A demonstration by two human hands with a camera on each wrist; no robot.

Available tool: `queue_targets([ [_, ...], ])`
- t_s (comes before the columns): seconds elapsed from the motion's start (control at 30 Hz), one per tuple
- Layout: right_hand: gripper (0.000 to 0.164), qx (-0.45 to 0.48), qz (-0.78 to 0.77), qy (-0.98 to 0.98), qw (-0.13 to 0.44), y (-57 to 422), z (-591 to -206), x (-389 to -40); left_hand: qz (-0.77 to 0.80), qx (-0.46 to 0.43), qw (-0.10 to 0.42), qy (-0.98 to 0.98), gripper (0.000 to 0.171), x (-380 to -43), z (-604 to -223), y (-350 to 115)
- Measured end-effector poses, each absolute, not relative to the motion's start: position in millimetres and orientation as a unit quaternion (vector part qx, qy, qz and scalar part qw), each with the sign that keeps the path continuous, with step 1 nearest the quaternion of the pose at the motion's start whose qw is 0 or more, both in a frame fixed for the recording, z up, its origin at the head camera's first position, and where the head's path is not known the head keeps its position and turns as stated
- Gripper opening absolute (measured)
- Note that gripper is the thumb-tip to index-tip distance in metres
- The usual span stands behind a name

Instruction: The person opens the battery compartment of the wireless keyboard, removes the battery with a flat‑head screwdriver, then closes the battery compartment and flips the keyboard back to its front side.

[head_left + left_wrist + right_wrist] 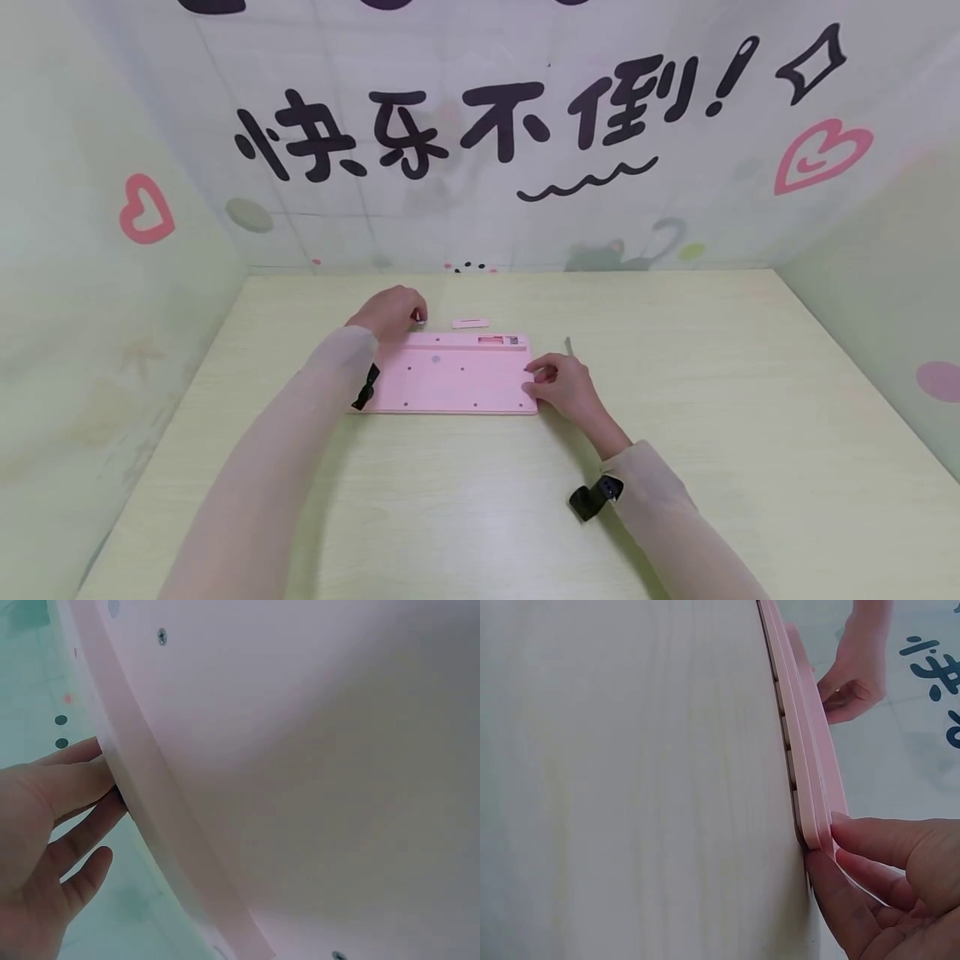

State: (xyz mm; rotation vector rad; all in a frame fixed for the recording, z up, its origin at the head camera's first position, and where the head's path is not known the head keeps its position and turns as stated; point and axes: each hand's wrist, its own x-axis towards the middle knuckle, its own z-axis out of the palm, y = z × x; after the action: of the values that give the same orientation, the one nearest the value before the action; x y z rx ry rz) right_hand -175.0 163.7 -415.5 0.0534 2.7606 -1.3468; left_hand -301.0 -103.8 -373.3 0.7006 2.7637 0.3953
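A pink keyboard (457, 383) lies key side down on the table, its screwed back facing up. Near its far right corner is an uncovered battery compartment (491, 340). My right hand (564, 387) pinches the keyboard's right edge between thumb and fingers, also visible in the right wrist view. At the far edge, toward the left, is my left hand (392, 312) with its fingers curled down. A small light-coloured piece (420, 322) shows at its fingertips, too small to identify. In the left wrist view the keyboard's edge hides those fingertips.
A small pink cover (470, 323) lies just beyond the keyboard's far edge. Past the right hand a thin grey object (568, 345) is partly hidden. The pale wooden table (465, 500) ends at a printed cloth backdrop (480, 217).
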Motion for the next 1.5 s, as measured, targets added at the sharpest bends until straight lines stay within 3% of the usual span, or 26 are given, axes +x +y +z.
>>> queue_targets([
  [0.67, 0.024, 0.014, -0.436, 0.899, 0.035, 164.1, -417.0, -175.9, 0.167, 0.214, 0.138, 0.952, 0.019, -311.3, -389.7, -102.4],
  [1.5, 0.023, 0.009, -0.434, 0.900, 0.032, 164.1, -416.4, -175.7, 0.195, 0.216, 0.140, 0.946, 0.027, -306.6, -381.6, -102.5],
])
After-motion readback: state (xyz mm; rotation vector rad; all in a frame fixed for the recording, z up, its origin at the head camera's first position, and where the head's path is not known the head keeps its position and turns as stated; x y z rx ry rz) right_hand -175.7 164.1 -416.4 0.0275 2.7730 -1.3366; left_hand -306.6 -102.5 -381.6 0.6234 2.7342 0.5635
